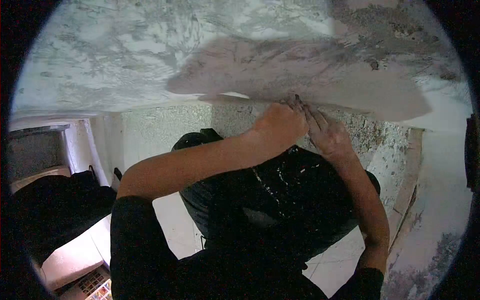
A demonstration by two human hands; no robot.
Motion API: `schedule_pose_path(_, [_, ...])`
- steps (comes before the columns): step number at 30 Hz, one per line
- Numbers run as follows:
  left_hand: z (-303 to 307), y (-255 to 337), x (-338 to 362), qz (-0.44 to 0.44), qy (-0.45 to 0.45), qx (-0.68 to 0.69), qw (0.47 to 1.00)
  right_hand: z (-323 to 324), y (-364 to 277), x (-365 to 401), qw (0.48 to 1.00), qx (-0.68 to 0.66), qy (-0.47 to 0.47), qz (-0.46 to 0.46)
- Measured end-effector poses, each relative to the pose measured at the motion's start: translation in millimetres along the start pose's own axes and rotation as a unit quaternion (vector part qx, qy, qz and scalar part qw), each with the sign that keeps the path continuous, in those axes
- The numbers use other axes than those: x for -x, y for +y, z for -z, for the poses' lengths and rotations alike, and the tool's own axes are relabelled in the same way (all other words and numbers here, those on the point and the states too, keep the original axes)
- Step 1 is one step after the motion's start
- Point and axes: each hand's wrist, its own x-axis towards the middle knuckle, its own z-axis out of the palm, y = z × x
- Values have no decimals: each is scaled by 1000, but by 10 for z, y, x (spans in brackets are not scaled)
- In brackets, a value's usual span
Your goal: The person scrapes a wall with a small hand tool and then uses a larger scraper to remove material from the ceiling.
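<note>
I could not make out what the thin dark tip (297, 98) beside the left hand (281, 121) belonged to; that hand's fingers curled out of my sight, and the right hand's (331, 137) fingertips blurred against them. The lower edge cut off both black sleeves (137, 225) and a multicoloured patterned item (102, 290); a black object (471, 155) at right was too cropped for me to name.

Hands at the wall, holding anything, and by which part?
Can't tell: a small dark tip shows beside the left hand and right hand, grip unclear.
</note>
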Motion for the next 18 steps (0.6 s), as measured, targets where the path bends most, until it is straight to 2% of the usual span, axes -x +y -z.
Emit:
schedule_pose_path(2, [-8,53,34,10,5,-18,1000,54,-90,23,1000,-6,0,-30])
schedule_pose_path(4, [-25,33,23,9,86,-61,994,15,-42,25,999,12,-3,-30])
schedule_pose_path(5, [-28,47,32,9,81,-58,995,4,-71,51,999,23,-8,-26])
schedule_pose_path(6, [-28,37,14,9,16,3,1000,-3,-107,71,999,19,-11,-26])
schedule_pose_path(7, [-12,2,-21,8,-45,60,997,-13,-106,66,997,3,-57,-53])
schedule_pose_path(8, [4,-20,-32,7,-42,56,998,-24,-93,54,992,-10,-101,-80])
schedule_pose_path(9, [20,30,16,6,-18,44,999,26,-130,71,991,-15,-106,-79])
schedule_pose_path(11, [18,-6,-21,-2,6,28,1000,121,-130,32,996,-48,1,-69])
schedule_pose_path(12, [17,-38,-43,-9,-14,45,999,87,-136,27,996,-53,-1,-71])
schedule_pose_path(14, [-29,-5,0,-15,-35,66,997,17,-100,-11,954,-48,-261,-137])
schedule_pose_path(15, [-125,7,11,-19,-49,77,996,-12,-98,18,955,-41,-258,-138])
schedule_pose_path(17, [-166,-16,27,-31,-64,82,994,-145,-165,124,999,-9,-2,-47])
schedule_pose_path(18, [-130,27,97,-13,13,5,1000,-103,-193,105,998,-16,-6,-53])
